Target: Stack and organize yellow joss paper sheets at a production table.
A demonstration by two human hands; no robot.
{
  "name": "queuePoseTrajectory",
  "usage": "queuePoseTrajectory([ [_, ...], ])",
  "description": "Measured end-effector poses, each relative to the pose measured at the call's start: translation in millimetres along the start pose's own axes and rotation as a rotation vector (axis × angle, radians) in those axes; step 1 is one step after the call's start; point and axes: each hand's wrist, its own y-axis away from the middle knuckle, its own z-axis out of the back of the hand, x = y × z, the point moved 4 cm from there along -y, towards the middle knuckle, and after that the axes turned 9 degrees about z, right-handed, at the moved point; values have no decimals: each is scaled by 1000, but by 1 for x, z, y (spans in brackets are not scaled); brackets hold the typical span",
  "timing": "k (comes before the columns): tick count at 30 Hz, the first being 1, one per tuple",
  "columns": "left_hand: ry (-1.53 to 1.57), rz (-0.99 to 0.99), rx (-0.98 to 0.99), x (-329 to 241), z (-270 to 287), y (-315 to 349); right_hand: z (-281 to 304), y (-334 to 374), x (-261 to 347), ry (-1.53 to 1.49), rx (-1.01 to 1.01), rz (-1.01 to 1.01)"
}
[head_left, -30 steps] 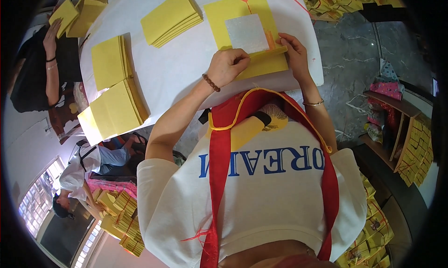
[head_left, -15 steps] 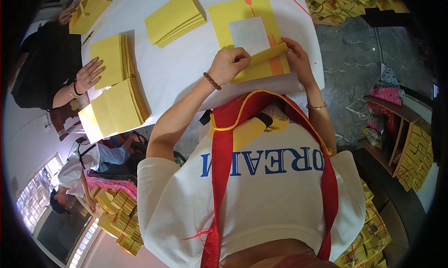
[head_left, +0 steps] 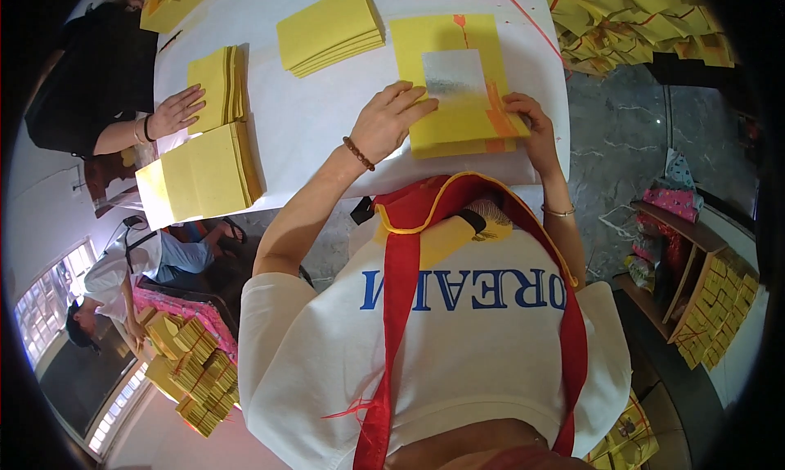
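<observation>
A yellow paper sheet [head_left: 446, 130] with a silver square [head_left: 452, 76] and orange markings lies before me near the table's front edge. My left hand [head_left: 386, 125] rests at its left side, the fingers stretched out over the paper and holding nothing. At the right edge, my right hand [head_left: 533, 132] has its fingers curled round the sheet by the orange patch. The near part of the sheet shows an overlapping layer, the lower one peeking out along the front. How far it is folded I cannot tell.
Stacks of yellow paper [head_left: 331, 32] stand on the white table [head_left: 302, 134]. Another person's hand [head_left: 176, 112] touches a left stack [head_left: 214, 89]. Bundled yellow paper [head_left: 646, 16] is heaped at the far right, and a wooden shelf [head_left: 687, 257] stands at the right. A second person sits lower left.
The curled near flap of the sheet has come down flatter. My left hand has gone from a closed grip to stretched fingers; my right hand has moved down along the edge.
</observation>
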Motion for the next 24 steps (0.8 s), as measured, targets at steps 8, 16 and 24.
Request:
queuePoseTrajectory([
  [8, -27, -131, -15, -16, 22, 18, -15, 9, 45, 902, 351, 396],
  [16, 539, 668, 39, 27, -8, -10, -19, -11, 19, 453, -76, -99],
  [24, 627, 834, 26, 48, -32, -25, -22, -26, 24, 480, -183, -207],
])
